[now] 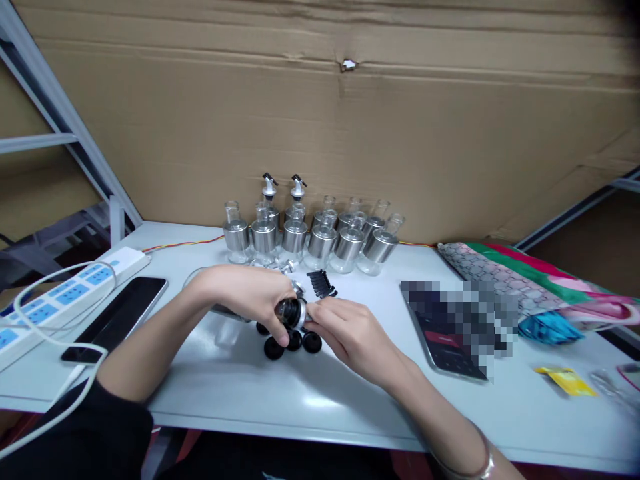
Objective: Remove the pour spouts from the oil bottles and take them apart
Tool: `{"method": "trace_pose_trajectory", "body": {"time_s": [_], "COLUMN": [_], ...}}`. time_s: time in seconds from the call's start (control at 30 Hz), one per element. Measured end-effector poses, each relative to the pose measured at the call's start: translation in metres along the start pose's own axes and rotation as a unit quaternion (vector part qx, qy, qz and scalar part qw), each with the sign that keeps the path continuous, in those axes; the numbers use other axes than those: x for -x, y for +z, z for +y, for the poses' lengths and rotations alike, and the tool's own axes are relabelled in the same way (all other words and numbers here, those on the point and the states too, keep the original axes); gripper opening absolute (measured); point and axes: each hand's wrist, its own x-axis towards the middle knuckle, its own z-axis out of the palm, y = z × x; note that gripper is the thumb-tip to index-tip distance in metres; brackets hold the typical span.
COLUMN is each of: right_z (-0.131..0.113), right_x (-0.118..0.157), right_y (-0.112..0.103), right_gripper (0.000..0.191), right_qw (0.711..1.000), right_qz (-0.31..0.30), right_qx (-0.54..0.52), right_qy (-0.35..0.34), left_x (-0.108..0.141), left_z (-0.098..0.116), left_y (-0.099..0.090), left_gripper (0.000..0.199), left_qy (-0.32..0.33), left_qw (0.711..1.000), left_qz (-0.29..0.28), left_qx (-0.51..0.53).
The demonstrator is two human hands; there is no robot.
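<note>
Just below the centre of the frame, the left hand has its fingers curled round a black-and-silver stopper piece at the mouth of a bottle lying tipped on its side, while the right hand pinches the silver end of that piece with its fingertips drawn close together. Directly beneath them, black round caps lie on the white table, and a row of black spouts sits just above the right hand, below the steel-banded glass bottles grouped at upper centre.
</note>
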Motion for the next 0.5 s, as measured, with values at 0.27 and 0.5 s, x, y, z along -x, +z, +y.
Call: {"method": "trace_pose_trajectory", "body": {"time_s": [0.27,0.5], "right_z": [0.007,0.008], "right_x": [0.003,0.003], "right_y": [-0.016,-0.015], "right_gripper": [0.017,0.013], "right_qw": [0.988,0.987], "right_qz": [0.155,0.163], "right_qx": [-0.026,-0.006], "right_qy": [0.008,-0.001], "left_x": [0.023,0.032], "left_z": [-0.04,-0.091], "left_y": [-0.026,-0.034], "left_gripper": [0.023,0.03], "left_qy": [0.028,-0.091], "left_qw": [0.988,0.879], "left_qz": [0.089,0.417], "left_qx": [0.121,0.212]}}
